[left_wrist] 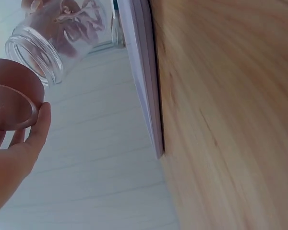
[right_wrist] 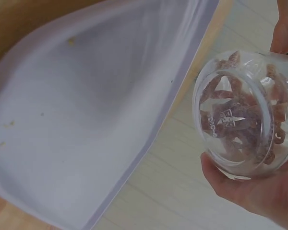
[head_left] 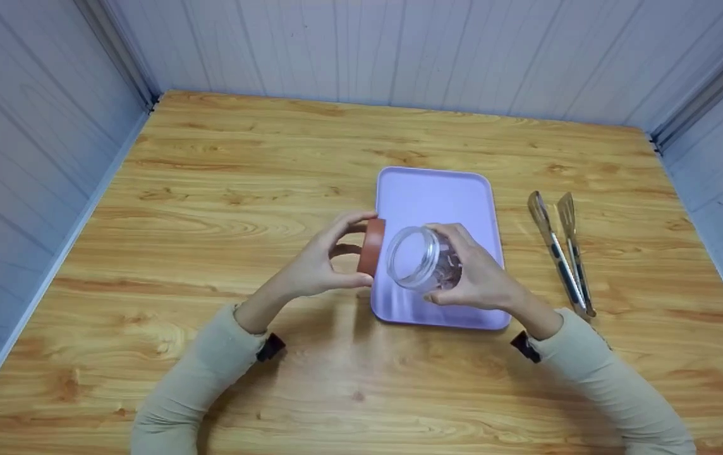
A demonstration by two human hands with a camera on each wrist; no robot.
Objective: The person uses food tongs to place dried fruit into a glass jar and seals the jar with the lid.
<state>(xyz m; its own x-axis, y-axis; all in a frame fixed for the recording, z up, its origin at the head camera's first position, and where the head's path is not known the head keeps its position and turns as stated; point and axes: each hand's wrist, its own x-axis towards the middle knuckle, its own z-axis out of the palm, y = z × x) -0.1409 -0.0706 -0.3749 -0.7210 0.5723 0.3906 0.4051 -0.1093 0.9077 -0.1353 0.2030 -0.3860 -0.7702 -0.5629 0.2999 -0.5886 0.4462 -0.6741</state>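
My left hand [head_left: 322,262] holds a reddish-brown lid [head_left: 371,248] by its rim, thumb on the near side and fingers on the far side. In the left wrist view the hollow of the lid [left_wrist: 12,108] shows. A clear jar [head_left: 413,258] is gripped round its body by my right hand [head_left: 476,273]. It is tilted above the tray, its open mouth turned left toward the lid, with a small gap between them. Dried-looking brownish-red pieces [right_wrist: 240,120] lie inside near the jar's base. The lilac tray [head_left: 437,199] lies on the table below.
Metal tongs [head_left: 565,265] with dark grips lie spread on the wooden table [head_left: 241,170], right of the tray. A few tiny yellowish crumbs [right_wrist: 71,41] dot the tray's surface. Pale panel walls [head_left: 361,50] close in the table at the back and both sides.
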